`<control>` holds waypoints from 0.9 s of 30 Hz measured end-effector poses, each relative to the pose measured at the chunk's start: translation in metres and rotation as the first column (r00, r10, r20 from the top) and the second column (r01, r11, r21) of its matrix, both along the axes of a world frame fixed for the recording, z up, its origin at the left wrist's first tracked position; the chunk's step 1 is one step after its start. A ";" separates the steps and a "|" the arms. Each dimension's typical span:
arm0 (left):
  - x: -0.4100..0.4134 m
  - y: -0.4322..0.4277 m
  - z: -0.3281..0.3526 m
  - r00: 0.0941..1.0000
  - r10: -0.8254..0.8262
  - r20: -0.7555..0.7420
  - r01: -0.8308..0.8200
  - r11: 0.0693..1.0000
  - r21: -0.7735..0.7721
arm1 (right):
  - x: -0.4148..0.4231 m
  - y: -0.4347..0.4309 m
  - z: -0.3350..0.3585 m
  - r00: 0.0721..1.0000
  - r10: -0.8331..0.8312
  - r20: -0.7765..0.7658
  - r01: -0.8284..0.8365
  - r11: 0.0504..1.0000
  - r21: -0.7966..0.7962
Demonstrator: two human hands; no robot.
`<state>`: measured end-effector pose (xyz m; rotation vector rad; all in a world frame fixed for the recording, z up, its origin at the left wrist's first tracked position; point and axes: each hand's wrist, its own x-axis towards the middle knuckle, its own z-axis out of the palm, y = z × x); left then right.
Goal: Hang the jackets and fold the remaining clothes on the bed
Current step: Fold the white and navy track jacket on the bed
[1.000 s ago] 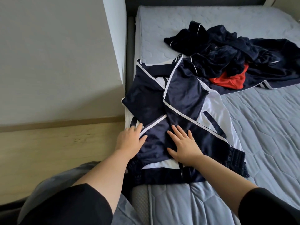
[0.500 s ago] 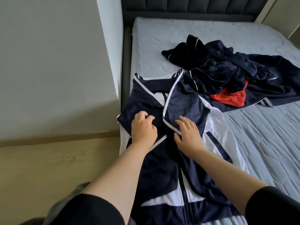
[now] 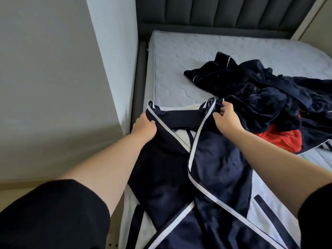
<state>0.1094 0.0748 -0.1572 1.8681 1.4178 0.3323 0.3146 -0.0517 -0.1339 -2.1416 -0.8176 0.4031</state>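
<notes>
Nearest the camera, your two black sleeves point(image 3: 53, 212) are framing the lower corners, both cut off by the frame edge, and your two bare forearms are reaching forward over the bed. One navy jacket point(image 3: 221, 159) with white piping is lying along the near left side of the mattress point(image 3: 179, 56). Its lower part is running out of the bottom of the view, so its hem is not showing, and white panels are peeking out from under the dark folds on either side. Your left hand point(image 3: 143, 126) is gripping the jacket's upper left corner, fingers curled round the piped edge with their tips hidden under the cloth. Your right hand point(image 3: 225, 117) is pinching the upper right corner, thumb and curled fingers closing on the white-trimmed edge. Between the two hands a dark band of the jacket is stretching across. Just beyond your right hand, one heap of dark navy clothes point(image 3: 265, 97) is sprawling over the right half of the mattress. How many garments are making it up cannot be told, since they are tangling together and the right end is being cut off. One red garment point(image 3: 280, 139) is showing at the heap's near edge, mostly covered. Farthest off, one padded grey headboard point(image 3: 215, 13) is standing across the top, and a pale wall point(image 3: 45, 69) is filling the left
</notes>
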 end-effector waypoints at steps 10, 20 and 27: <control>0.016 0.039 -0.001 0.885 0.245 0.397 -0.145 0.953 -0.265 | 0.034 0.033 -0.004 0.818 -0.073 -0.570 0.111 0.993 0.031; -0.033 -0.035 0.037 0.930 0.045 0.364 -0.128 0.970 0.207 | 0.007 -0.035 0.052 0.829 0.128 -0.544 0.081 0.935 0.345; -0.062 -0.121 0.022 0.961 -0.063 0.269 -0.050 0.918 0.393 | -0.021 -0.130 0.040 0.986 0.092 -0.137 -0.052 0.961 0.273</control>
